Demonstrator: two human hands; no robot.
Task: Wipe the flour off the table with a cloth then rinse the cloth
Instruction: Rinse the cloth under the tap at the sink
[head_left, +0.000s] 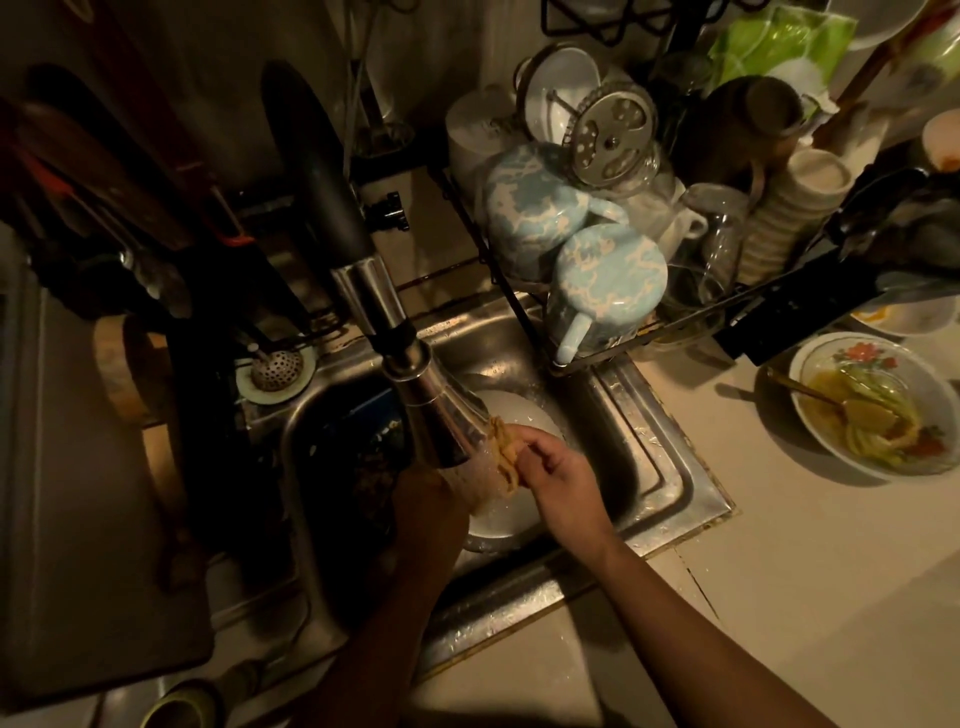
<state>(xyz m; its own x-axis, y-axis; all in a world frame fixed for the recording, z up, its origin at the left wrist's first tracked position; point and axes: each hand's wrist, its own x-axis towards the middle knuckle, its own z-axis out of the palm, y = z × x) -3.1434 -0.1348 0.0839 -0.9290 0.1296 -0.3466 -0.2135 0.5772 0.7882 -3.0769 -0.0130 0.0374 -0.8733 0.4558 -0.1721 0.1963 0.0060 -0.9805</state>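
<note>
Cloth (505, 453) gripped by right hand (558, 470) under faucet (439, 415).

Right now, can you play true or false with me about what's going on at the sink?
1. The right hand holds the cloth under the tap. True.
2. The cloth is lying flat on the counter. False: it is bunched up over the sink.
3. Two blue-and-white mugs sit in the dish rack. True.
4. The flowered bowl to the right of the sink is clean and empty. False: it holds food scraps and a spoon.
5. The left hand is in clear view. False: the tap and shadow mostly hide it.
</note>
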